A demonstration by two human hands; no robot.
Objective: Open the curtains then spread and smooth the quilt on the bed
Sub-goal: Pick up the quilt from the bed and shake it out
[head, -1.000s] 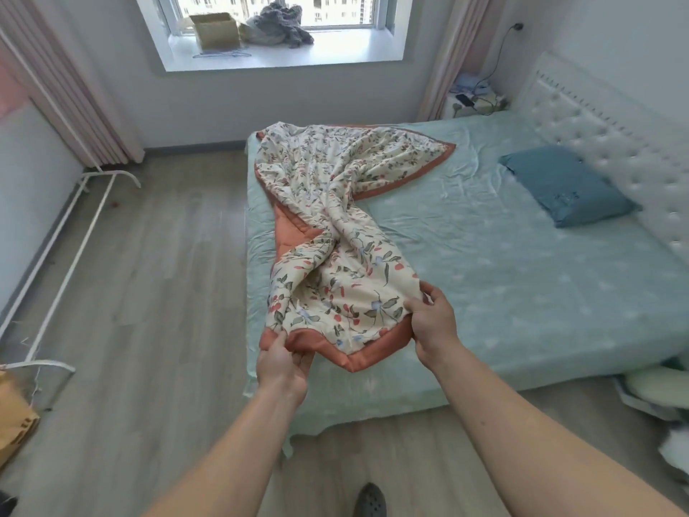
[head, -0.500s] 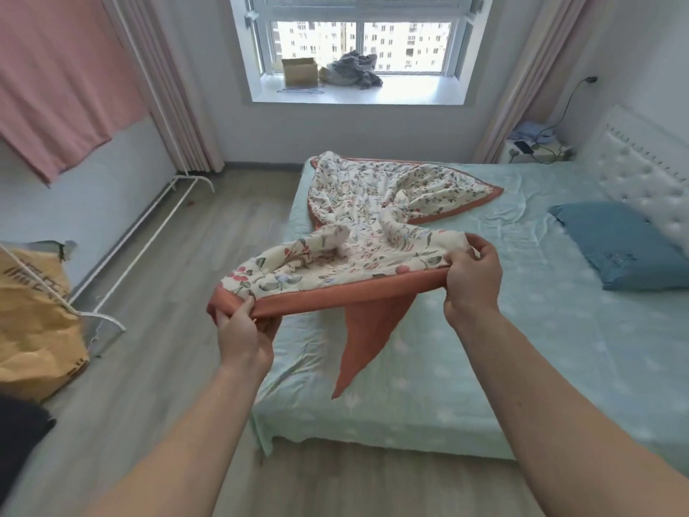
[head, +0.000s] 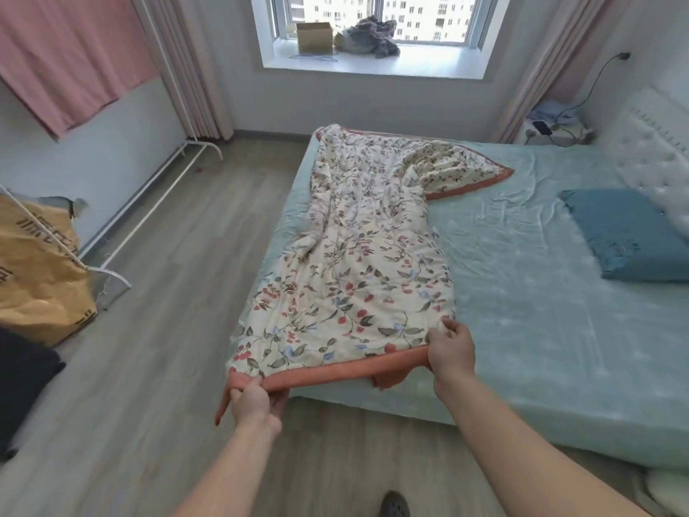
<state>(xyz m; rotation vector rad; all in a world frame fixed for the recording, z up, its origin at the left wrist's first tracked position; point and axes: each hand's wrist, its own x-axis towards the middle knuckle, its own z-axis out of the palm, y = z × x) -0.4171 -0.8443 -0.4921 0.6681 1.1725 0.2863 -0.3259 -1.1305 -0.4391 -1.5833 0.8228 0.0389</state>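
A floral quilt [head: 365, 255] with an orange border lies in a long strip along the left side of the bed [head: 540, 292], which has a pale green sheet. Its far end folds toward the headboard. My left hand [head: 257, 399] grips the quilt's near left corner, off the bed's edge. My right hand [head: 451, 348] grips the near edge further right, over the mattress. The edge is stretched between both hands. The curtains [head: 537, 65] hang drawn apart at both sides of the window [head: 376, 16].
A blue pillow [head: 630, 233] lies by the white tufted headboard [head: 656, 158]. A bedside table [head: 551, 128] holds a phone and cables. A white clothes rack [head: 123, 225] and a yellow sack [head: 37, 278] stand on the left. A box and clothes sit on the sill.
The quilt, bunched and lifted in the earlier frames, has been flicked out and now lies flat in a longer strip. My hands have dropped lower and still hold its near edge.
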